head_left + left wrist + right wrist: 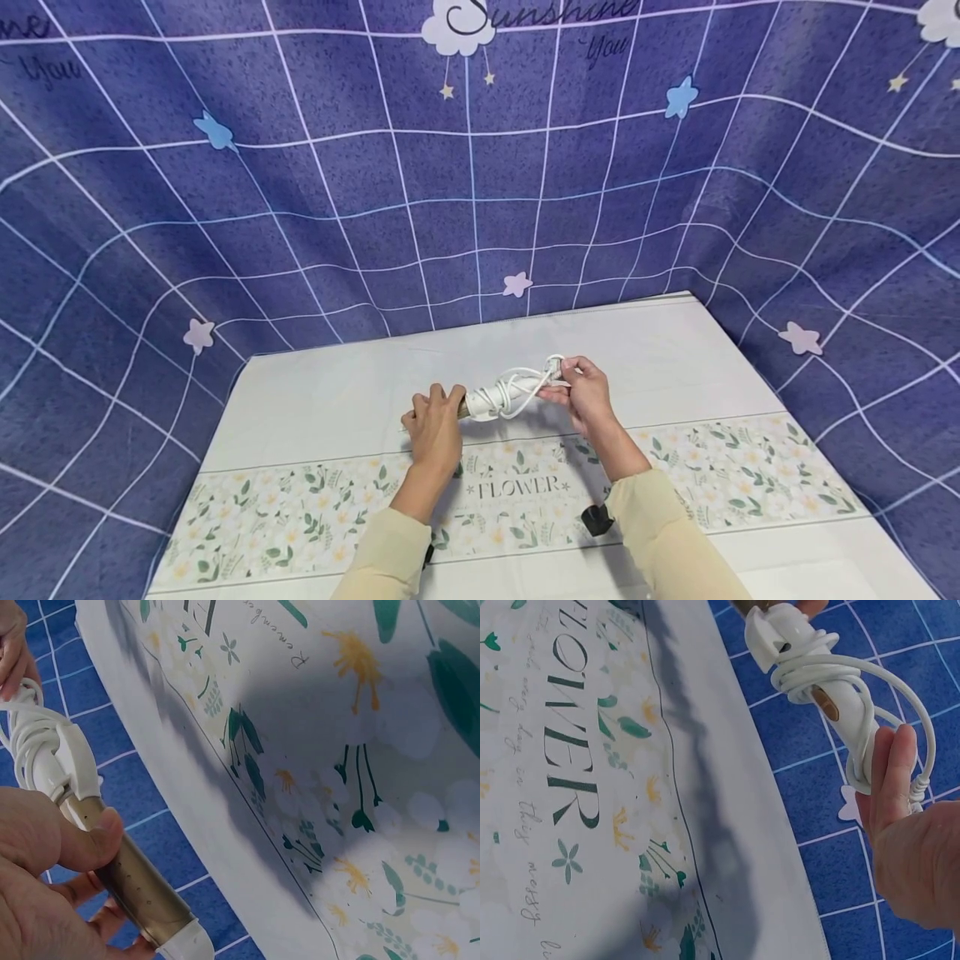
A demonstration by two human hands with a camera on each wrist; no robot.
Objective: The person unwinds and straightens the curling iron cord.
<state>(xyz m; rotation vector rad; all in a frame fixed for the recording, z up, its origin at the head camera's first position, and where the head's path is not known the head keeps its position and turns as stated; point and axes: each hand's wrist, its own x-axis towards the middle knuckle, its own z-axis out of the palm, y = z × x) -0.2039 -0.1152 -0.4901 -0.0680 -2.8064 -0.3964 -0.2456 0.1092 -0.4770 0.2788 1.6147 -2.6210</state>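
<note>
A curling iron with a white handle (487, 403) and a gold-brown barrel (142, 881) is held above the table, lying roughly crosswise. Its white cord (817, 673) is wound several times around the handle. My left hand (435, 429) grips the barrel, thumb on top and fingers beneath, as the left wrist view shows. At the handle's far end, my right hand (588, 396) pinches the cord near where it loops. In the right wrist view two of its fingers lie straight along the handle, and the thumb is hidden there.
Beneath the hands is a table with a white cover (322, 392) bearing a floral band and the word FLOWER. A dark blue gridded curtain (360, 183) with stars hangs behind it and along both sides. A black wrist-worn piece (597, 520) sits by the right sleeve.
</note>
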